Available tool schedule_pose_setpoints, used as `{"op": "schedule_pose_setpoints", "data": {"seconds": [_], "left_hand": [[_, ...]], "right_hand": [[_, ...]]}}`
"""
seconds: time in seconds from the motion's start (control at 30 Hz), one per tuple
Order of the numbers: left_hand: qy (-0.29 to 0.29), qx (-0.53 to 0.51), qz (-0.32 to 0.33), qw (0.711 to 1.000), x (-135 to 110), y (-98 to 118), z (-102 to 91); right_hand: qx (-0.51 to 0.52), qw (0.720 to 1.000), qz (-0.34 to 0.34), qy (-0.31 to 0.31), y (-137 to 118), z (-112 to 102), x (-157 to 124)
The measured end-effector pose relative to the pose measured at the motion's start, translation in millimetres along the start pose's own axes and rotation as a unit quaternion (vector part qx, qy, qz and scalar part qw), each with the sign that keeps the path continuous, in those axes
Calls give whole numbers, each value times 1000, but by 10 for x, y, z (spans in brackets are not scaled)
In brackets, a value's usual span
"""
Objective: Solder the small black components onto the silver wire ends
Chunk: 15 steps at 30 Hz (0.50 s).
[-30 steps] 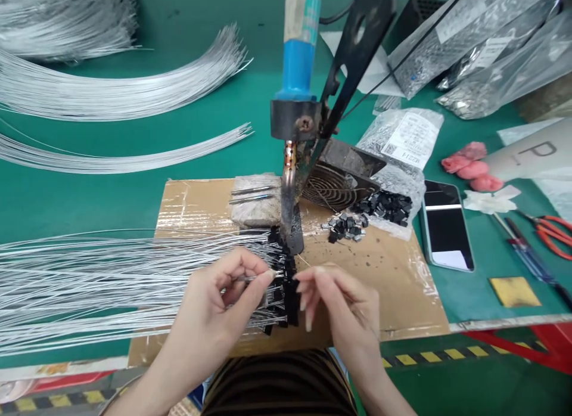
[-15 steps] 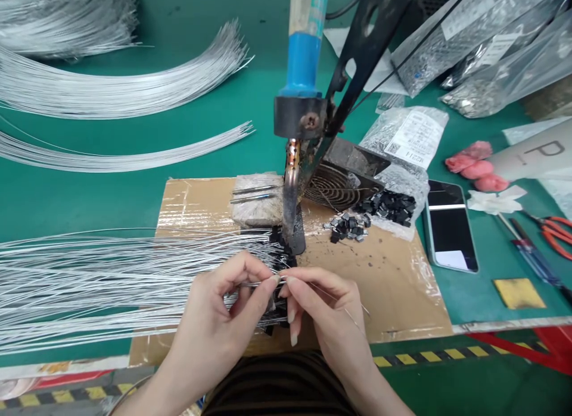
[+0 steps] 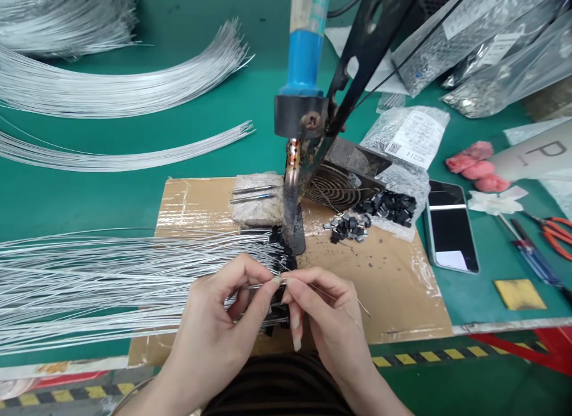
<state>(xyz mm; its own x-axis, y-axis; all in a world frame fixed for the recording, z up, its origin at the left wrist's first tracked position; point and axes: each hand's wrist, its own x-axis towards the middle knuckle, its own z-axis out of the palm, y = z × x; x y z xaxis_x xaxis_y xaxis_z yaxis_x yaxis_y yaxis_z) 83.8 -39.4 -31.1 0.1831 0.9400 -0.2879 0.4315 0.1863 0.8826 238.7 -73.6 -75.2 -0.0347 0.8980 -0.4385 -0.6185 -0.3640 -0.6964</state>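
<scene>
My left hand [image 3: 226,320] is closed, thumb and forefinger pinching a thin wire. Its fingertips meet those of my right hand [image 3: 328,309], also pinched on thin wire. A fine strand [image 3: 364,307] sticks out beyond the right hand. What lies exactly between the touching fingertips is too small to make out. Under and left of my hands stretches a spread of grey-white wires [image 3: 111,279], with black pieces [image 3: 279,249] at their right ends. Just above my fingertips, a soldering iron [image 3: 292,183] with a blue collar points downward in a black metal stand [image 3: 357,58].
A cardboard sheet [image 3: 402,297] covers the green table. Loose black connector pieces [image 3: 348,227] lie beside a dark fan [image 3: 335,186]. Wire bundles [image 3: 134,94] lie at the upper left. A phone [image 3: 451,225], yellow sponge [image 3: 518,294] and orange-handled tool [image 3: 556,234] are on the right.
Both hands keep almost the same pose, fingertips together. The lower fingers of my right hand have shifted slightly down and right.
</scene>
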Motion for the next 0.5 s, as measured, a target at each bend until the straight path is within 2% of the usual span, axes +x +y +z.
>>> {"op": "schedule_pose_setpoints", "data": {"seconds": [0.23, 0.5], "left_hand": [[-5, -10, -6, 1000, -2, 1, 7], [-8, -15, -12, 1000, -4, 23, 5]], "right_hand": [[54, 998, 26, 5, -25, 35, 29], [62, 997, 41, 2, -46, 35, 32]]}}
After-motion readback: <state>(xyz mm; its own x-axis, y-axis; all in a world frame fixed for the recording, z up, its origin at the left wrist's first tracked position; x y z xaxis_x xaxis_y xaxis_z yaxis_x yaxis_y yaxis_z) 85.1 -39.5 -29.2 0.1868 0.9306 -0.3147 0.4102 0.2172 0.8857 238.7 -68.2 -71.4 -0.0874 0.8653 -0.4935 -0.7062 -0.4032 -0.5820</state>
